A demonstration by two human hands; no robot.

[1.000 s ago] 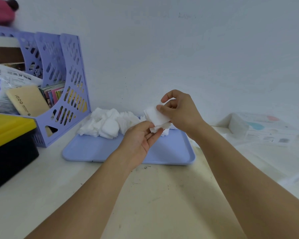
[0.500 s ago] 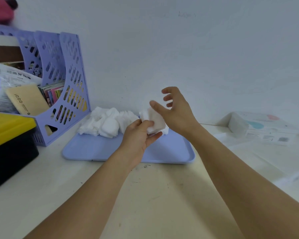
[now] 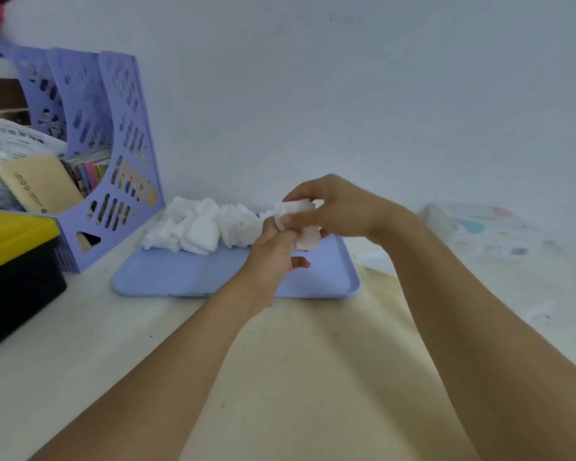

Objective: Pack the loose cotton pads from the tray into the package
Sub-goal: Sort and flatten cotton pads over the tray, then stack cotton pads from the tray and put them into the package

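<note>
Right hand (image 3: 336, 207) has closed back onto the held cotton pads (image 3: 295, 207) — half a second ago its fingers were spread. Now both hands pinch the small stack above the tray (image 3: 187, 277), right side; left hand (image 3: 273, 251) grips from below. Loose pads (image 3: 207, 224) piled on the tray's far left. Package (image 3: 489, 227) right of the tray — untouched.

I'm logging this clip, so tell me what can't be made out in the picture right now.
All in the head view:
- How many pads are held: both hands, left and right, cover them.
- The package: blurred, print unreadable, opening not discernible.
- The pile count on the tray: pads merge together.
- The organizer: cut by left edge.
</note>
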